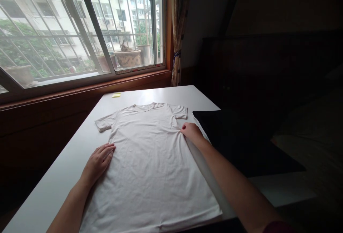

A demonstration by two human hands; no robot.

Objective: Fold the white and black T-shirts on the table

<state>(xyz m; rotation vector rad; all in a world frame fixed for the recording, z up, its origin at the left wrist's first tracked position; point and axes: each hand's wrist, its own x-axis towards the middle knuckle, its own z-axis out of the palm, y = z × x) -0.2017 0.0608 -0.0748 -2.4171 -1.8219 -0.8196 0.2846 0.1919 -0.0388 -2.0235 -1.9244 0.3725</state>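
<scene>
A white short-sleeved T-shirt (152, 161) is spread on the white table (72, 147), its collar at the far end and its hem toward me. On its left edge, below the sleeve, my left hand (98, 160) lies with the fingers stretched out. My right hand (191, 132) pinches the shirt's right edge just under the other sleeve, and small creases run from the pinch across the chest.
Dark cloth (241, 140) lies over the table's right side. A yellow sticky note (116, 95) is near the far left corner. Beyond the table are a barred window (125, 19) and a tied curtain (178, 29).
</scene>
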